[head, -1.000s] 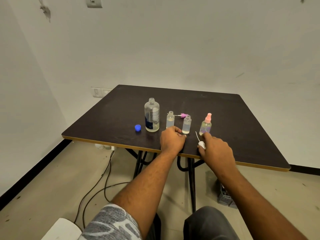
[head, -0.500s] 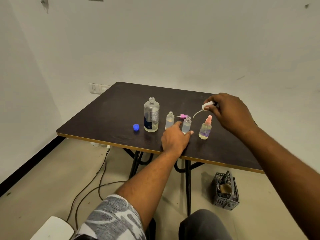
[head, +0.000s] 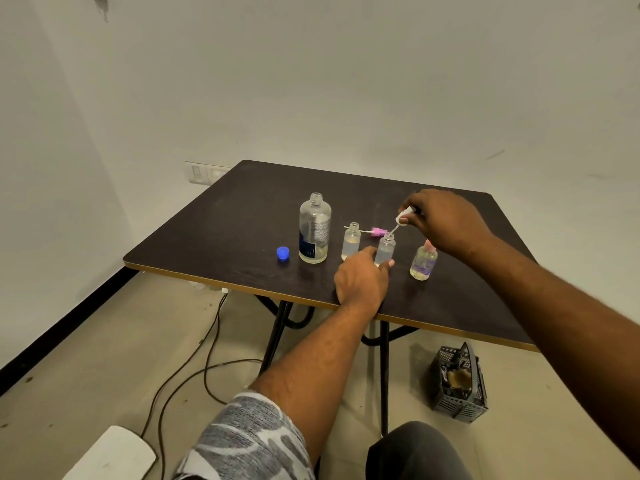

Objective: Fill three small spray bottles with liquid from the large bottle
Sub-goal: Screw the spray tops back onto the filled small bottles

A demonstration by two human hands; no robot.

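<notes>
The large clear bottle stands uncapped on the dark table, its blue cap lying to its left. Three small bottles stand to its right. The left small bottle is open. My left hand grips the base of the middle small bottle. My right hand holds a white spray top just above that bottle, its thin tube reaching down to the neck. The right small bottle wears a pink spray top. A pink spray top lies loose behind the bottles.
A dark plastic basket sits on the floor under the table's right side. Cables trail across the floor at the left. A white object shows at the bottom left. Wall sockets sit behind the table.
My right hand picked the white spray top up from the table's front edge and carried it over the middle small bottle. My left hand moved forward and closed around that bottle.
</notes>
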